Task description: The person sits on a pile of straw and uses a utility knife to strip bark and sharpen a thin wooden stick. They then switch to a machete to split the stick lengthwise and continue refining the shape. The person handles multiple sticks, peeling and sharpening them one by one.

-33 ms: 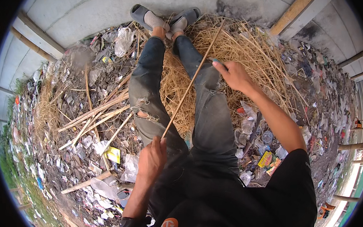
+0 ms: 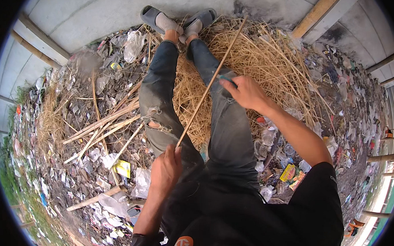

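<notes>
At the near left edge of the torn, faded dark jeans [image 2: 233, 139], the curled left hand [image 2: 166, 169] pinches the near end of a long, thin, brown strip [image 2: 200, 106]. Right of the jeans lies a yellow packet [image 2: 288, 173], contents not visible. Over the jeans' right knee, the right hand [image 2: 249, 92], its forearm slanting inward, is closed around a small dark-teal object [image 2: 229, 81] near the strip; contact is unclear. The strip slants across the jeans, its long axis pointing away and rightward, past a dry straw heap [image 2: 260, 53].
</notes>
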A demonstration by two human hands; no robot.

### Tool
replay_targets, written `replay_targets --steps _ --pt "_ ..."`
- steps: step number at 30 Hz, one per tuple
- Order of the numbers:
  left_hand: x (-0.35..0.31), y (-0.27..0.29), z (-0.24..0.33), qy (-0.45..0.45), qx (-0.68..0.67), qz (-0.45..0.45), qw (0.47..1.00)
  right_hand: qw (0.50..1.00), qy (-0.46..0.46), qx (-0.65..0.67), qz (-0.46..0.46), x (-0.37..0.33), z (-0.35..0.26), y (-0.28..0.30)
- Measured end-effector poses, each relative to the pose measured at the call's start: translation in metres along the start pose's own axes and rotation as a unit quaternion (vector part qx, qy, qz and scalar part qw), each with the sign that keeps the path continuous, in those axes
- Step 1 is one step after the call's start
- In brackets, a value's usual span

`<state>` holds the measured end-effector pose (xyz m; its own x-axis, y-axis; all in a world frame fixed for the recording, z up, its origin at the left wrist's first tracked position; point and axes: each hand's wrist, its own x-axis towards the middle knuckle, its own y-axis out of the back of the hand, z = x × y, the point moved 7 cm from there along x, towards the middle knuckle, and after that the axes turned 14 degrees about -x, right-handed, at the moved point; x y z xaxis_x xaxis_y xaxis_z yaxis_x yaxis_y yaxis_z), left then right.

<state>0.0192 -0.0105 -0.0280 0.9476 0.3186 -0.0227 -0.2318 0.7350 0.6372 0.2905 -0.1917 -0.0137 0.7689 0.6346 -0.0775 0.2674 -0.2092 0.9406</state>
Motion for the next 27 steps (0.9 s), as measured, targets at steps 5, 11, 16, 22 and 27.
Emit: replay_targets --steps 5,11,16,22,27 --pt "0.031 0.004 0.023 -0.038 -0.078 0.035 0.996 0.998 0.041 0.015 0.051 -0.03 -0.049 -0.046" --pt "0.052 0.046 0.018 -0.028 -0.111 0.16 0.981 0.975 -0.045 0.196 0.091 -0.02 -0.013 -0.006" --pt "0.034 0.245 0.018 -0.265 -0.045 0.625 0.733 0.974 -0.043 0.211 0.067 -0.034 -0.01 0.007" --pt "0.007 0.361 0.024 -0.397 -0.462 0.458 0.648 0.924 -0.007 0.382 0.009 -0.034 -0.046 -0.002" --pt "0.054 0.205 -0.002 -0.255 -0.652 0.377 0.607 0.851 0.054 0.521 0.039 -0.022 -0.111 -0.001"
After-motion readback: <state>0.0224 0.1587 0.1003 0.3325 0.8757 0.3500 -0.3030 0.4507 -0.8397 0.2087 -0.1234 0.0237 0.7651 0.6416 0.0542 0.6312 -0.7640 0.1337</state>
